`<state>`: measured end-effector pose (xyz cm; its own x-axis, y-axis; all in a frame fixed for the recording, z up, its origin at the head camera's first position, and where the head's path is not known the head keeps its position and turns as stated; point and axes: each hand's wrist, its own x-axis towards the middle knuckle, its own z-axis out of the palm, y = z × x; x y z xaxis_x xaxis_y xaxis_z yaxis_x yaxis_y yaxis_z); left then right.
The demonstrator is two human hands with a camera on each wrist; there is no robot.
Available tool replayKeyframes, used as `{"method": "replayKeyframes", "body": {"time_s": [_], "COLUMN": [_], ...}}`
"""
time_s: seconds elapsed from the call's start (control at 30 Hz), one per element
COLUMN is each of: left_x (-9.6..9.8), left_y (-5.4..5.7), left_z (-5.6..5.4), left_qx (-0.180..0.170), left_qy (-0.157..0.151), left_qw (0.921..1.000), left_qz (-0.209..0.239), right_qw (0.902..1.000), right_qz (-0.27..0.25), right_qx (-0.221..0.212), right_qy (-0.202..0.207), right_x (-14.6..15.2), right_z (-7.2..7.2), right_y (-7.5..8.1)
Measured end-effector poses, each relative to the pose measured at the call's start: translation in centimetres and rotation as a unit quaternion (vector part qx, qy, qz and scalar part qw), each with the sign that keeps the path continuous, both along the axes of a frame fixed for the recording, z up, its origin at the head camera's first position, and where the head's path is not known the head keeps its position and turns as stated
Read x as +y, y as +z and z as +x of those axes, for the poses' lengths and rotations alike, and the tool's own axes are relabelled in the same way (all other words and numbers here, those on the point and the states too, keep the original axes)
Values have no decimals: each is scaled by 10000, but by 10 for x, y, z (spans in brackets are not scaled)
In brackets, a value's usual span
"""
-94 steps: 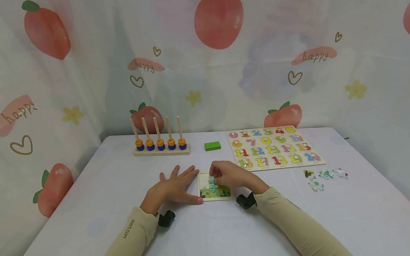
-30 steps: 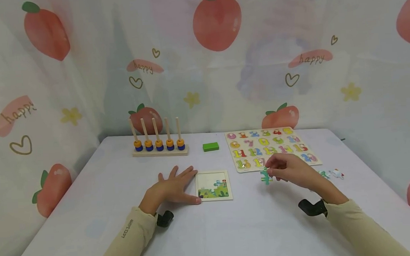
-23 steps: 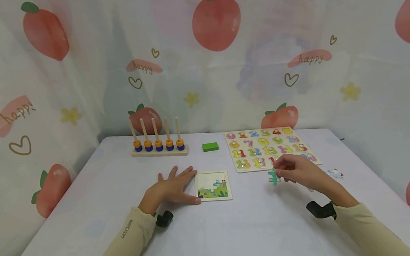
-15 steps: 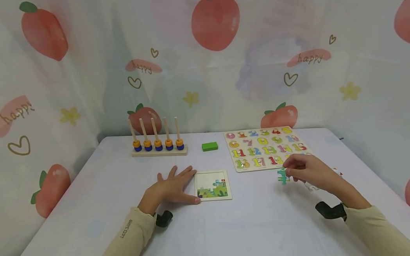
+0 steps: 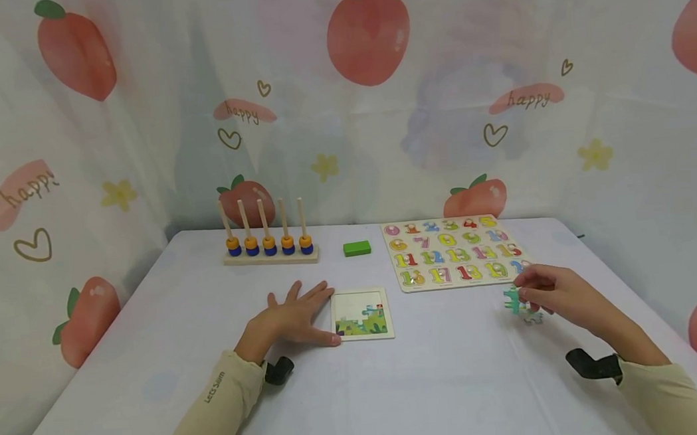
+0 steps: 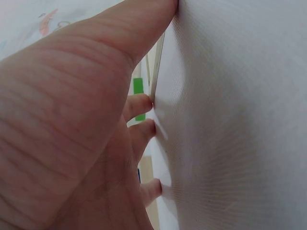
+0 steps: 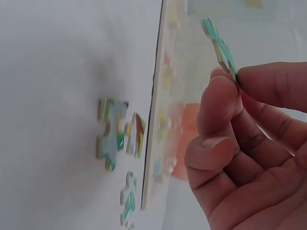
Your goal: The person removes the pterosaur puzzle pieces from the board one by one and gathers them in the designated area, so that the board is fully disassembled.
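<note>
My right hand (image 5: 559, 294) pinches a teal jigsaw piece (image 5: 512, 299) between thumb and fingertips. It holds the piece above the table, over the loose pieces at the right. In the right wrist view the held piece (image 7: 219, 48) tilts up from the fingertips, and loose jigsaw pieces (image 7: 113, 136) lie on the cloth below. My left hand (image 5: 289, 321) rests with spread fingers at the left edge of a small puzzle tray (image 5: 348, 305), thumb at its lower left corner. Several joined pieces fill the tray's lower part. The right hand hides some loose pieces in the head view.
Behind the right hand lies a number puzzle board (image 5: 446, 248) with knobbed digits. A green block (image 5: 357, 248) sits at the back middle. Left of it stands a wooden peg stand (image 5: 271, 259) with orange and blue rings. Patterned cloth (image 5: 374, 149) hangs behind the table.
My right hand has lifted the teal piece off the tray and carried it rightward to above the loose pieces. My left hand has stayed at the tray's edge.
</note>
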<state>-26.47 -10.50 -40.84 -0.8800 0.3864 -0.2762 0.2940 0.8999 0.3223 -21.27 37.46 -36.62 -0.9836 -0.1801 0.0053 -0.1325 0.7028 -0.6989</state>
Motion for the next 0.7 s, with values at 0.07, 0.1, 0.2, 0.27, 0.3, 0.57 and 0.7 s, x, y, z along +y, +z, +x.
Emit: {"method": "replayKeyframes", "body": {"time_s": [0.07,0.1,0.2,0.27,0.3,0.57,0.7], "left_x": [0,0,0,0,0,0,-1], "left_y": [-1,-1,-2,-2,-1,-1,-1], "left_z": [0,0,0,0,0,0,0], "left_qx": [0,1,11,15,16,27,28], "left_qy": [-5,-9,-3,2,-1,-27,-13], "left_qw": [10000,10000,10000,10000,10000,10000,10000], "left_qz": [3,5,6,4,2,17,9], "right_qw": [10000,9999,9996,9993,9992,9976,9951], "right_qz": [58,90,212,272,284,607,912], "right_qx": [-10,-5,24,48,52,47,41], "right_qy": [-72,-113,-210,-252,-266,-331,-385], "right_x": [6,8,16,20,23,43,56], "right_z": [1,2,2,2,2,2,-1], "right_y": [-1,-1,-2,-3,-4,-8,-11]}}
